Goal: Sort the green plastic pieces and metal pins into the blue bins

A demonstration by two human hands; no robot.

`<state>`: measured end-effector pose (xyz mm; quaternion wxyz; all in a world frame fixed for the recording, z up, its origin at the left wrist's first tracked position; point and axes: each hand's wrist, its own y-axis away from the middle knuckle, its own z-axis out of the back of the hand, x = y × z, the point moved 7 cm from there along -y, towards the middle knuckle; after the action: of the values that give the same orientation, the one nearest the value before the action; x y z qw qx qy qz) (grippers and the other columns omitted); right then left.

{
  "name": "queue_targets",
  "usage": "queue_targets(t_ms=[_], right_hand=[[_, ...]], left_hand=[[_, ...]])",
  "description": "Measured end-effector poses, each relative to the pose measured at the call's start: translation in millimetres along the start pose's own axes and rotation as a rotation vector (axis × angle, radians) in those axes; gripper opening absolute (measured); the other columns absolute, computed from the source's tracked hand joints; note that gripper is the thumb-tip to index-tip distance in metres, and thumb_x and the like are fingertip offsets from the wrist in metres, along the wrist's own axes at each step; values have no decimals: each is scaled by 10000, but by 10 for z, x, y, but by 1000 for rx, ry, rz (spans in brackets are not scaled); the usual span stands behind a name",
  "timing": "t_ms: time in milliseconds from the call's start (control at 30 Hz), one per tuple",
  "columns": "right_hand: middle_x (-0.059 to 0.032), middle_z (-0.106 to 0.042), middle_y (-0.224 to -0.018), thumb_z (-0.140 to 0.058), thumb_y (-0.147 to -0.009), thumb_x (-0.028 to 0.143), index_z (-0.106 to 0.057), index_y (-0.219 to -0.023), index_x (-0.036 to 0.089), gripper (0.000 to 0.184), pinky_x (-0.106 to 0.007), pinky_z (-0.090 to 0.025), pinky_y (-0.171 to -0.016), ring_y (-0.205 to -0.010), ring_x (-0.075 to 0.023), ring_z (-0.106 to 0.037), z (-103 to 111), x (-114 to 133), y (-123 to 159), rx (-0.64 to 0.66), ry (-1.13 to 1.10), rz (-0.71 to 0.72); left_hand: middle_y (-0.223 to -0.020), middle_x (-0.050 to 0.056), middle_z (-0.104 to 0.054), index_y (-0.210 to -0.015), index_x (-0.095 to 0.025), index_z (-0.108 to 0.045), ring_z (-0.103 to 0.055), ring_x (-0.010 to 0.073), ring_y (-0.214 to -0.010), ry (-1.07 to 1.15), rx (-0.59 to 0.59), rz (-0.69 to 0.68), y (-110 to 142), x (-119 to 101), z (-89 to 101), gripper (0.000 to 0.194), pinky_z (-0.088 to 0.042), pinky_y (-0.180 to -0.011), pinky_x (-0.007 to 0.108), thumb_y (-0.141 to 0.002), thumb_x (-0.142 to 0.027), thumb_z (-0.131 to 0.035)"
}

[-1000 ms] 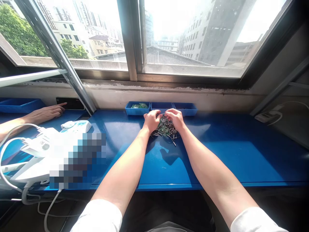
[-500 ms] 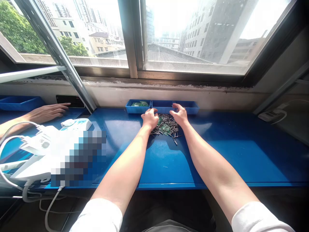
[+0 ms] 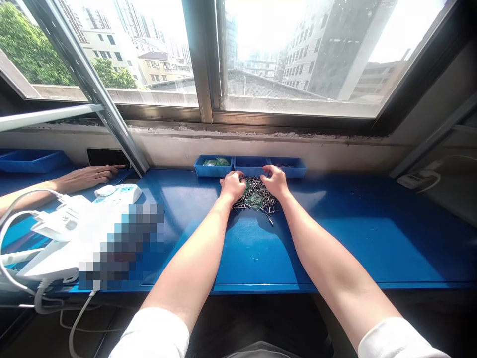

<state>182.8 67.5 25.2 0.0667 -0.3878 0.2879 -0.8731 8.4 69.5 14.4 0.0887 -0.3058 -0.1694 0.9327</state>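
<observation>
Working spot here is a long glossy blue desk (image 3: pixel 335 238) right under a big window (image 3: pixel 298 59), with bright sun coming in and high-rise buildings and some trees outside. The sill wall (image 3: pixel 253 135) behind the desk has paint peeling along the top.

In the middle of the desk sits a loose pile of small metal pins mixed with green circuit bits (image 3: pixel 255 199). My left hand (image 3: pixel 233 186) is curled at the pile's left edge and my right hand (image 3: pixel 276 181) is curled at its upper right. Fingers (image 3: pixel 238 175) are bent and fairly narrow on both, but I can't tell if they're holding anything.

Just behind the pile are three blue trays (image 3: pixel 249 166) against the wall, and the leftmost has green pieces (image 3: pixel 216 161) in it. Further left, a co-worker's hand (image 3: pixel 87 178) lies on the desk near a blue bin (image 3: pixel 32 161), with a white power strip (image 3: pixel 118 193) close by and white cables (image 3: pixel 22 223) trailing off the edge. There's a pixelated blur over part of that corner.
</observation>
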Motion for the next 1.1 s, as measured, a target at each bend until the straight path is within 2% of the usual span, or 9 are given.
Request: queue_targets(t_ms=[67,167,267,567,733,867,1000,1100], right_hand=[[-57,-664,-929,-555,-719,257,-681,-955,169,281,-317,-457,-868,-935,-203,-574,-74,52,41,81,50,39],[-73,-649,-976,-601,-711,349,-694,-957,199,304,-348,-426,-887,-997,-247,-541,-215,85,121,222,183,59],[-91,-637,-1018,-606,-725,414,-713,-917,228,288,-379,-402,-879,-1025,-284,-519,-311,71,180,304,278,44],[-67,-672,-880,-599,-779,324,-716,-731,217,166,-340,-407,-866,-910,-222,-574,-344,97,168,292,229,144],[-82,-670,-889,-574,-808,286,-700,-737,204,167,-338,-411,-844,-928,-231,-569,-344,137,179,304,256,166],[-87,-667,-902,-511,-845,269,-677,-796,194,188,-347,-401,-853,-946,-236,-561,-313,162,170,260,256,162],[-85,-672,-873,-457,-865,246,-650,-862,183,203,-313,-418,-797,-876,-210,-585,-278,195,155,235,186,149],[-70,-673,-826,-426,-878,256,-639,-885,182,226,-280,-423,-702,-765,-180,-595,-253,224,161,246,107,115]], left_hand=[[-1151,50,-636,-1065,-231,-627,-537,236,-1127,-24,16,-6,-3,0,-15,318,-361,-981,375,-811,-329,-463],[-1170,53,-634,-1076,-230,-635,-528,235,-1143,-55,53,-13,-7,7,-46,337,-360,-988,359,-811,-340,-458],[-1185,63,-633,-1072,-229,-646,-524,239,-1149,-63,80,-21,-11,18,-74,343,-360,-989,354,-810,-356,-465],[-1175,75,-634,-1062,-235,-651,-524,249,-1143,-63,75,-25,-18,41,-96,340,-352,-988,370,-803,-373,-480],[-1161,79,-637,-1044,-239,-657,-526,259,-1134,-67,77,-27,-11,32,-93,325,-345,-984,393,-805,-367,-478],[-1156,78,-638,-1052,-231,-658,-533,261,-1127,-54,48,-40,11,-22,-37,324,-345,-983,412,-809,-345,-477],[-1156,27,-651,-1078,-264,-654,-536,221,-1140,4,-3,-117,55,-146,44,313,-345,-1007,364,-822,-295,-475],[-1102,11,-678,-1050,-261,-671,-567,193,-1097,63,23,-232,83,-251,43,296,-370,-992,314,-833,-259,-469]])
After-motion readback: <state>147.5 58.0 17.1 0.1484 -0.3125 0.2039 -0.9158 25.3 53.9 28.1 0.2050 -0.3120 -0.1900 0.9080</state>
